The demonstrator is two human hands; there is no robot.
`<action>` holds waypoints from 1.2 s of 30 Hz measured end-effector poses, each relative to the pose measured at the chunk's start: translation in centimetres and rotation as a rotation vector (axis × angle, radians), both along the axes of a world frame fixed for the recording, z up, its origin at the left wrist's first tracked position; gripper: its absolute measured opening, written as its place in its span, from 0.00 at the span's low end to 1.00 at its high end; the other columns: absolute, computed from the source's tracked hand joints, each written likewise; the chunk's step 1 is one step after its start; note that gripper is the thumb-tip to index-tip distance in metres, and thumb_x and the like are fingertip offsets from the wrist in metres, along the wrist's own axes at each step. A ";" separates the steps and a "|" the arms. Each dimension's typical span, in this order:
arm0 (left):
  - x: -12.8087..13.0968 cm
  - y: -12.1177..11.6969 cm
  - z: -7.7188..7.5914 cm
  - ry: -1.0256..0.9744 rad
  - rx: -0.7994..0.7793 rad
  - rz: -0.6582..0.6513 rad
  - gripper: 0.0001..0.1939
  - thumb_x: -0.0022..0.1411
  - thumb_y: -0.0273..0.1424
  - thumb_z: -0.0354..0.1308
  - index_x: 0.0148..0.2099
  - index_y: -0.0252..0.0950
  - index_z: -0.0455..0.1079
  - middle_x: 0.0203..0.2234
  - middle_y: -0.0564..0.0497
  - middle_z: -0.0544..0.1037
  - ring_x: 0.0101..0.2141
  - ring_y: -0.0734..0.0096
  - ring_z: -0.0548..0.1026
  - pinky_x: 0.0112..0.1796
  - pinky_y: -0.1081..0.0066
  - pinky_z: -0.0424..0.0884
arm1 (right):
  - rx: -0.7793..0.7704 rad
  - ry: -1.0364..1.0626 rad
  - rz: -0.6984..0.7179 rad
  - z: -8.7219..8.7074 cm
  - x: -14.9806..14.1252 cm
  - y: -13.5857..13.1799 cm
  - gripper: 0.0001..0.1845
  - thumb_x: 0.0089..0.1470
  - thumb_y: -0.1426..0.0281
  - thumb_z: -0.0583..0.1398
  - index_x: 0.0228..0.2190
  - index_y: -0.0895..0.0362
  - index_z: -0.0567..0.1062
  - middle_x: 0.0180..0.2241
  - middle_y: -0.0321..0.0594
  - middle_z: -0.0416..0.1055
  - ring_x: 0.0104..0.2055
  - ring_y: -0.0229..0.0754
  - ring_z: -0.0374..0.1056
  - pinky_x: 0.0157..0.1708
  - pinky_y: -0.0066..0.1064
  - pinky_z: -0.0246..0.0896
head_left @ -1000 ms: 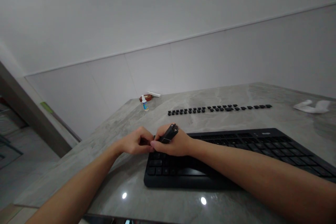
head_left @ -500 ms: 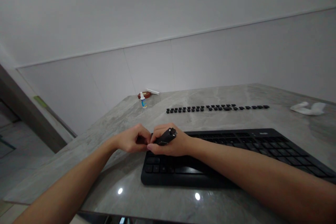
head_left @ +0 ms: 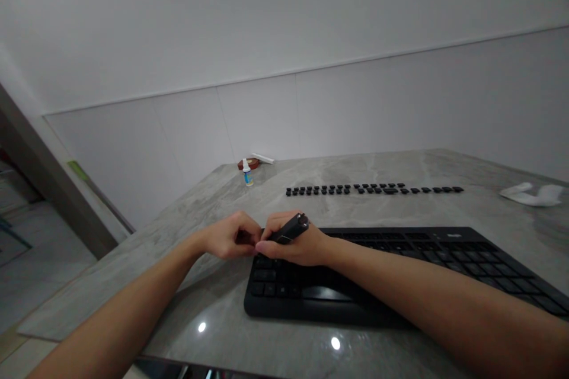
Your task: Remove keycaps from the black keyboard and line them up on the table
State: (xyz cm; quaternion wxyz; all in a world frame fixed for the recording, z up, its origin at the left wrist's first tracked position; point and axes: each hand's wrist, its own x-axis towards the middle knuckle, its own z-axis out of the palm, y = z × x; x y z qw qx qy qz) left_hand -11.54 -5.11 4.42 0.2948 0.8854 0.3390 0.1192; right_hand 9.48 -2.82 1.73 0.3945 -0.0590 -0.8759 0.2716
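Note:
A black keyboard (head_left: 338,311) lies on the grey marbled tabletop, its left end under my hands. My right hand (head_left: 296,246) is closed round a black pen-like tool (head_left: 291,228), held slanted with its thick end up to the right; its lower tip is hidden by my fingers. Touching it from the left, my left hand (head_left: 233,235) is curled with thumb and forefinger pinched at the keyboard's upper left corner. Whatever lies in that pinch is hidden. Behind the keyboard, several loose black keycaps (head_left: 338,189) stand in rows.
A small white spray bottle with a blue label (head_left: 248,174) stands at the back left, beside a reddish-brown round object (head_left: 253,163) and a white strip (head_left: 263,158). Crumpled white tissue (head_left: 531,194) lies at the right. The table (head_left: 240,343) ends at its front edge; a wall rises behind.
The camera view has shifted slightly. Both hands stay at the keyboard's upper left corner, and the pen-like tool has tilted a little in my right hand.

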 end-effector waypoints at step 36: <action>0.0 0.0 -0.3 0.035 -0.048 0.014 0.01 0.50 0.23 0.54 0.27 0.31 0.66 0.17 0.58 0.63 0.19 0.81 0.59 0.21 0.79 0.55 | 0.043 -0.133 0.020 -0.3 0.0 0.0 0.08 0.53 0.68 0.59 0.26 0.59 0.75 0.26 0.37 0.72 0.30 0.35 0.67 0.34 0.26 0.62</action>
